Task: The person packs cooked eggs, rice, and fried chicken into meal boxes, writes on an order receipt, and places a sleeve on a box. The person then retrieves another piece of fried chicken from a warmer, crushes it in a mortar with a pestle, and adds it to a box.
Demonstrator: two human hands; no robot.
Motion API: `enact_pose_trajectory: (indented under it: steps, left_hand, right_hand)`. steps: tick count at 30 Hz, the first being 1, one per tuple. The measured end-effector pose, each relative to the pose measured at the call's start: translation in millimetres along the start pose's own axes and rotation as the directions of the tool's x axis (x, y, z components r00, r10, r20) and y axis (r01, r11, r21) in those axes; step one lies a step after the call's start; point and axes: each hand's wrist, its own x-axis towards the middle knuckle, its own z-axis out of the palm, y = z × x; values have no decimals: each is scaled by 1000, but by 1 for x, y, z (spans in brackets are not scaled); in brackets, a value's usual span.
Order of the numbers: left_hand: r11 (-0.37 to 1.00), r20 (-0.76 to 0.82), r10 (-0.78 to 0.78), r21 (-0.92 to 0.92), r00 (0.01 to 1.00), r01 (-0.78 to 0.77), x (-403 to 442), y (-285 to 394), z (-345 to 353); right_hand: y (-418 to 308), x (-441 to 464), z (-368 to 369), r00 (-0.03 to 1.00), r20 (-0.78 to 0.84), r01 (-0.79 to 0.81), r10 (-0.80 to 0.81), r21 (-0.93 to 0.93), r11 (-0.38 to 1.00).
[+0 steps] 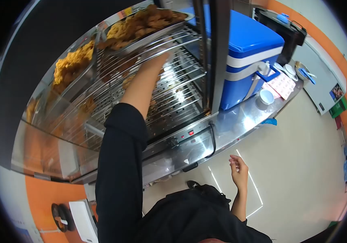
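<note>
My left hand (161, 53) reaches inside a glass-sided food warmer, over the wire rack (177, 87). It is beside the metal tray (149, 38) heaped with brown fried pieces (151, 20). Its fingers are blurred and partly lost against the rack, so what they touch is unclear. Out over the floor, my right hand (239, 172) hangs with its fingers loosely bent and apart, holding nothing. Golden fried food (74, 62) fills another tray on the warmer's left side. Crumbs are scattered beneath the rack.
A blue cooler box (250, 36) with a tap stands on the steel counter (238, 121), right of the warmer's post (218, 56). A white cup (266, 96) sits near the counter edge. Further back are a bowl (302, 69), a black pot (281, 30) and a chest freezer (323, 81).
</note>
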Motion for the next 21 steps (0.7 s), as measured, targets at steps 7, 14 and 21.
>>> enact_pose_trajectory:
  steps: [7,14,21]
  left_hand:
    - [998,17,-11,-69,1000,12,-25,4,-22]
    - [993,-30,-4,-121,1000,0,-88,-8,-43]
    - [875,-667,436,155,605,-459,-153,-45,-9]
  right_hand:
    - [36,-19,-23,992,-93,-93,88,-51,994]
    - [39,-10,-3,999,-37,14,-18,-104,994]
    - [24,-3,30,974,135,201,-183,-134,970]
